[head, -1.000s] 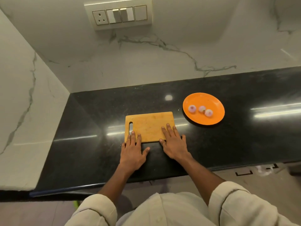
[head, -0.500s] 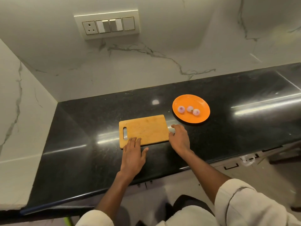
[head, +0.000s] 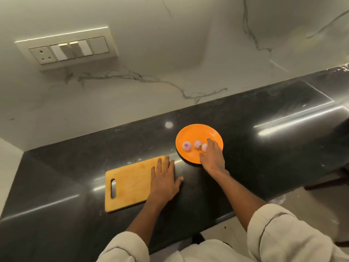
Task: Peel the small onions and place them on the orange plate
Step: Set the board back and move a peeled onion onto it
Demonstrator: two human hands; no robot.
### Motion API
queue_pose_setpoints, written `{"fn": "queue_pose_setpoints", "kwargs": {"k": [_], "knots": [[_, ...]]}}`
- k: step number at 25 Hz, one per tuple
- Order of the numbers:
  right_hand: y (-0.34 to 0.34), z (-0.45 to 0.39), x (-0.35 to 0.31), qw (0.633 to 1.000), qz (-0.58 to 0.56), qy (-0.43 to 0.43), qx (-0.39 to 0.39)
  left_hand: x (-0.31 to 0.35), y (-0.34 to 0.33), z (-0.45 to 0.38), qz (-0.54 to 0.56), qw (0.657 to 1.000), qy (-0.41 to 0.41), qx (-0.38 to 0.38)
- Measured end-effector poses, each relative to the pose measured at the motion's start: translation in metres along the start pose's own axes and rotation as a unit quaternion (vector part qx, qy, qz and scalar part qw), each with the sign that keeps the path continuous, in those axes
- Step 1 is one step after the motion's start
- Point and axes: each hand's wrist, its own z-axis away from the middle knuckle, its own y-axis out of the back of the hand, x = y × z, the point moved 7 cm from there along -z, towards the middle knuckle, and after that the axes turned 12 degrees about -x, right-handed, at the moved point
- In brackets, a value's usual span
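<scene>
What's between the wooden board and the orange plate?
In the head view, only bare black counter lies between the board and the plate; the left hand rests across the board's near-right edge.

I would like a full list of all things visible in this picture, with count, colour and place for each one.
small onions: three, pale pink, in a row on the orange plate; the rightmost is partly hidden by the right hand
orange plate: one, orange, on the countertop, right of the cutting board
cutting board: one, light wood with handle slot, on the countertop
countertop: one, glossy black
switch panel: one, cream, on the marble wall
left hand: flat, on the right end of the cutting board
right hand: over the plate, fingers at the rightmost onion; grip unclear
sleeves: two, off-white
</scene>
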Motion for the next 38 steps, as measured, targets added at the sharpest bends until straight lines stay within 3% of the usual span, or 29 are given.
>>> {"fn": "queue_pose_setpoints", "kwargs": {"k": [3, 7, 13, 16, 20, 27, 38], "knots": [[-0.003, -0.027, 0.009, 0.999, 0.043, 0.005, -0.024, -0.005, -0.022, -0.012, 0.014, 0.999, 0.027, -0.026], [0.000, -0.028, 0.014, 0.999, 0.028, 0.035, 0.016, -0.008, -0.025, -0.017, 0.019, 0.999, 0.029, -0.006], [-0.001, -0.005, 0.001, 0.989, -0.103, 0.024, 0.105, -0.015, -0.014, -0.014, 0.065, 0.998, -0.011, -0.010], [-0.015, 0.018, -0.031, 0.975, -0.176, 0.068, 0.120, -0.032, -0.006, 0.003, 0.061, 0.997, -0.023, 0.043], [-0.069, 0.057, -0.091, 0.968, -0.202, 0.135, 0.062, -0.082, -0.013, 0.040, 0.125, 0.989, 0.032, 0.070], [-0.155, 0.107, -0.169, 0.974, -0.109, 0.190, -0.062, -0.178, -0.019, 0.112, 0.170, 0.967, 0.140, 0.126], [-0.186, 0.124, -0.189, 0.966, -0.017, 0.241, -0.093, -0.204, -0.034, 0.128, 0.166, 0.971, 0.141, 0.102]]}}
